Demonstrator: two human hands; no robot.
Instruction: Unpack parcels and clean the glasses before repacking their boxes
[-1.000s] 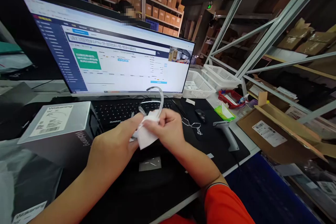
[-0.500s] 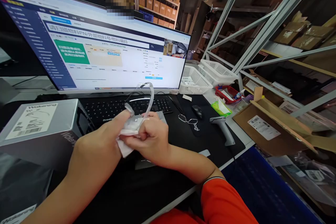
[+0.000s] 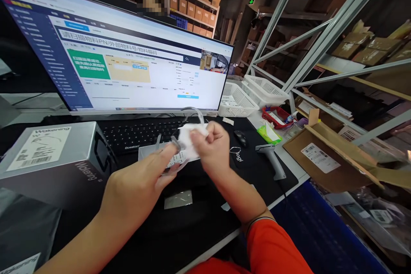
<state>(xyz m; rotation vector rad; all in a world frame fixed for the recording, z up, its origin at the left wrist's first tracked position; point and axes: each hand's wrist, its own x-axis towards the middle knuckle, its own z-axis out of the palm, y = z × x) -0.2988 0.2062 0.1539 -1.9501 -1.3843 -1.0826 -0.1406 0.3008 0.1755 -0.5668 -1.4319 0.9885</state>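
Both my hands work over a black desk mat [image 3: 199, 227] in front of a keyboard [image 3: 141, 133]. My right hand [image 3: 213, 147] is closed, pinching a white cloth [image 3: 189, 139] wrapped round a clear curved plastic band [image 3: 195, 113]. My left hand [image 3: 138, 188] is closed too, its fingertips gripping the lower end of the same band and cloth. A small clear packet [image 3: 178, 199] lies on the mat below my hands.
A wide monitor [image 3: 122, 68] stands behind the keyboard. A grey Wokaning box [image 3: 48, 154] sits at left. To the right lie a mouse [image 3: 240, 138], a barcode scanner [image 3: 272, 158], white baskets [image 3: 253, 94], a cardboard box [image 3: 327, 158] and metal shelving [image 3: 321, 43]. Another person is partly visible behind the monitor.
My right hand has shifted right and up with the cloth. My left hand has slid along the band's lower end. The band now tilts lower over the keyboard.
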